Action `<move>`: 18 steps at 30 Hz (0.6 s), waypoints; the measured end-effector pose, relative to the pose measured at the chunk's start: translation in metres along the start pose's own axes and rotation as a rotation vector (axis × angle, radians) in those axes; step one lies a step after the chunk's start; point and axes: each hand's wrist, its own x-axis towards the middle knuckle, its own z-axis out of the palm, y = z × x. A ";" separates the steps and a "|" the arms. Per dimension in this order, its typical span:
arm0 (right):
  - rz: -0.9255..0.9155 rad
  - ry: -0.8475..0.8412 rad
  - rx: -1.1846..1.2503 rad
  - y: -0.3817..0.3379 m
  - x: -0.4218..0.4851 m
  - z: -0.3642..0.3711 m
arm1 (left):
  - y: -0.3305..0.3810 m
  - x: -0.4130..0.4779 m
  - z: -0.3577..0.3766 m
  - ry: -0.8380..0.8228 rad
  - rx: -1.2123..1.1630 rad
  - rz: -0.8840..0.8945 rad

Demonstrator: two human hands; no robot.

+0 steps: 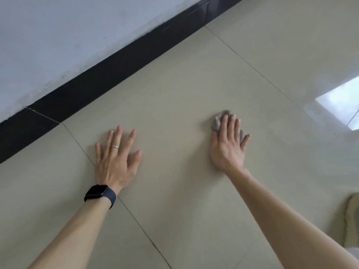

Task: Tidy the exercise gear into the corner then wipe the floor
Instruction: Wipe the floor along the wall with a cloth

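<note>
Right hand (228, 146) lies flat on a small grey cloth (218, 121), fingers straight and close together, thumb out to the side, pressing the cloth against the floor (174, 94). The cloth looks soft and crumpled. Its fuzzy edge shows past the fingertips and between the thumb and forefinger, and the rest is hidden under the palm.

The left hand (116, 158) rests palm down on bare tile well apart from the cloth, with all five fingers spread and nothing held. It wears one plain metal ring (115, 146), and one dark smartwatch (100, 193) with a rounded rectangular face and a dark band sits on the wrist. Both forearms are bare.

The floor is smooth, glossy beige tile in large slabs, crossed by two long thin grout lines. A bright angular patch of reflected light (342, 105) gleams on it at the right. One band of black skirting (87, 88), also glossy and showing two joints, runs along the foot of a matte pale wall (58, 35). At the right edge lies the curved, woven-looking rim of a tan mat (351, 220).
</note>
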 end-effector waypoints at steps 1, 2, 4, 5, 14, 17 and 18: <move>-0.231 -0.023 -0.043 -0.015 -0.022 0.012 | -0.005 0.007 -0.003 0.011 -0.023 -0.058; -0.477 -0.070 -0.096 -0.023 -0.042 0.021 | -0.010 0.013 -0.006 0.014 -0.036 -0.110; -0.833 -0.123 -0.178 -0.020 -0.046 0.021 | -0.018 0.019 -0.007 0.015 -0.024 -0.172; -0.889 -0.141 -0.204 -0.016 -0.027 0.013 | -0.021 0.020 -0.007 0.017 -0.012 -0.189; -0.094 -0.021 -0.023 -0.078 0.040 0.016 | -0.023 0.028 -0.006 0.011 -0.040 -0.212; -0.857 -0.226 -0.184 -0.092 -0.018 0.028 | -0.023 0.022 -0.009 0.004 -0.024 -0.226; -1.027 -0.256 -0.217 -0.089 -0.011 0.024 | -0.023 0.021 -0.010 -0.004 -0.021 -0.225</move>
